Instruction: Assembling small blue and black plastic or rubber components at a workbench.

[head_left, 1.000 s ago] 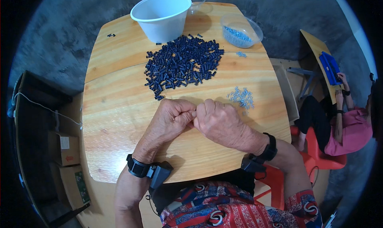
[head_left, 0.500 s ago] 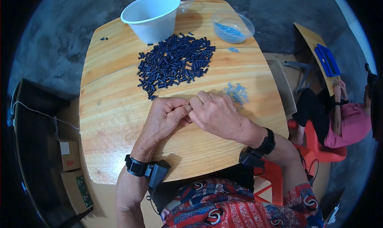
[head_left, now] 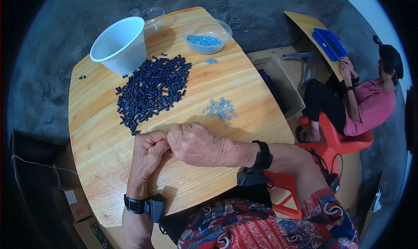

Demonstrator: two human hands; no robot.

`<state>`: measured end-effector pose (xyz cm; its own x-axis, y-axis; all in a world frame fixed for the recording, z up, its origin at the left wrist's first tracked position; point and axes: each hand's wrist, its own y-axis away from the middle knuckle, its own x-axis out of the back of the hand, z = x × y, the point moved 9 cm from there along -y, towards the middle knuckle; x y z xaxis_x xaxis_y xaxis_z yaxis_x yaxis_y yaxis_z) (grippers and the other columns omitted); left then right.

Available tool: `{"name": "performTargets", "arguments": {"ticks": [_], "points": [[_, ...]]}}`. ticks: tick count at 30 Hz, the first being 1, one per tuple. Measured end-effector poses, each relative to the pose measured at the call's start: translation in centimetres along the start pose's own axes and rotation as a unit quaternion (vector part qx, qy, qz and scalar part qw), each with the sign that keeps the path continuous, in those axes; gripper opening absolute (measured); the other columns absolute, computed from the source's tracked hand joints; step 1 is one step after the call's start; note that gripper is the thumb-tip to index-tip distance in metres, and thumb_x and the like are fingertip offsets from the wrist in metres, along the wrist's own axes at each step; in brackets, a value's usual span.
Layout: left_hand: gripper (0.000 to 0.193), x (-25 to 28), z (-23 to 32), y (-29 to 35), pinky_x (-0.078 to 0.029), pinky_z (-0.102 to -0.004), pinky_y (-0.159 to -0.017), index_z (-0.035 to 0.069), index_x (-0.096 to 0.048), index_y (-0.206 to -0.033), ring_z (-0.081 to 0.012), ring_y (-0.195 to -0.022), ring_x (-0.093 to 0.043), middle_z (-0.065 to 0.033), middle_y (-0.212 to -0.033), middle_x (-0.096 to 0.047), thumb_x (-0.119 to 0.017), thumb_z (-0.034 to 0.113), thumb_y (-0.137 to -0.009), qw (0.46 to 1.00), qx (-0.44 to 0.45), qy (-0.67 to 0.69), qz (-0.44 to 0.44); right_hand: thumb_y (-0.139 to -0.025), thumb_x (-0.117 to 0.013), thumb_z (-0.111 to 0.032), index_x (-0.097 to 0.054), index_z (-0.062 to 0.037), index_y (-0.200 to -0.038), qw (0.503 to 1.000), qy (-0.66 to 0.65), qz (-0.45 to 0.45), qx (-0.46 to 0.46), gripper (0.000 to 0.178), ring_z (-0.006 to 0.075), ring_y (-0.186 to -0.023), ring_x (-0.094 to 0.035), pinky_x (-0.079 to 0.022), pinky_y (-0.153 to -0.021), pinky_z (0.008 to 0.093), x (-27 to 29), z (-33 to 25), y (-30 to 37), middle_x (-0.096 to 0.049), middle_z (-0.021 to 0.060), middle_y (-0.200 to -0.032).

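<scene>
My left hand [head_left: 150, 152] and my right hand [head_left: 197, 145] meet above the near part of the wooden table [head_left: 104, 162]. Both are closed, fingertips pinched together, and whatever lies between them is hidden by the fingers. Just beyond my left hand spreads a large heap of short, dark, ribbed plug-like pieces [head_left: 152, 90]. A loose scatter of small silvery screw-like pieces [head_left: 221, 109] lies past my right hand.
At the back stand a white tub [head_left: 119, 48], a clear bowl [head_left: 207, 35] holding silvery pieces, and another clear bowl [head_left: 151, 20]. A cardboard box [head_left: 283, 83] is right of the table. Farther right, a seated person [head_left: 370, 103] works beside a blue tray [head_left: 329, 44].
The view has swung, so the table and its contents appear farther left. My hands stay pinched together, with the right hand's back turned more over the fingertips.
</scene>
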<state>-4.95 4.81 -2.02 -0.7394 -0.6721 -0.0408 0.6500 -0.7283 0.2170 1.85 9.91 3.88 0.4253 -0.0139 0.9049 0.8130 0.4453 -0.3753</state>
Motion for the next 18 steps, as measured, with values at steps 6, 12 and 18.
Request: {"name": "performTargets", "arguments": {"ticks": [6,12,18], "points": [[0.017,-0.1,0.3,0.2,-0.051,-0.0231,-0.061,-0.004,-0.069,-0.088,-0.0111,-0.065,-0.062,-0.0075,-0.074,-0.067,-0.059,0.009,-0.089,0.997,-0.020,0.068,0.008,-0.074,-0.062,-0.013,-0.054,-0.0014,-0.079,0.989,-0.104,0.037,-0.098,0.015,0.0200,-0.065,-0.059,-0.049,-0.054,0.0286,1.3,2.4,0.2,-0.051,0.0089,-0.074],[0.018,-0.4,1.3,0.4,-0.052,-0.0239,-0.063,-0.004,-0.069,-0.092,-0.0128,-0.067,-0.064,-0.0101,-0.078,-0.069,-0.062,0.012,-0.088,0.992,-0.057,0.114,0.023,-0.077,-0.062,-0.007,-0.059,0.0056,-0.095,0.965,-0.237,0.080,-0.080,0.022,0.0242,-0.068,-0.061,-0.051,-0.059,0.0323,4.9,4.6,2.1,-0.057,0.0126,-0.081],[0.017,2.9,1.7,0.3,-0.050,-0.0218,-0.060,-0.003,-0.069,-0.093,-0.0102,-0.065,-0.061,-0.0079,-0.078,-0.068,-0.063,0.012,-0.088,0.986,-0.104,0.026,0.130,-0.084,-0.055,-0.003,-0.061,0.0014,-0.105,0.876,-0.305,0.075,-0.367,0.023,0.0171,-0.060,-0.058,-0.048,-0.057,0.0288,7.6,14.2,10.7,-0.063,0.0131,-0.086]]}}
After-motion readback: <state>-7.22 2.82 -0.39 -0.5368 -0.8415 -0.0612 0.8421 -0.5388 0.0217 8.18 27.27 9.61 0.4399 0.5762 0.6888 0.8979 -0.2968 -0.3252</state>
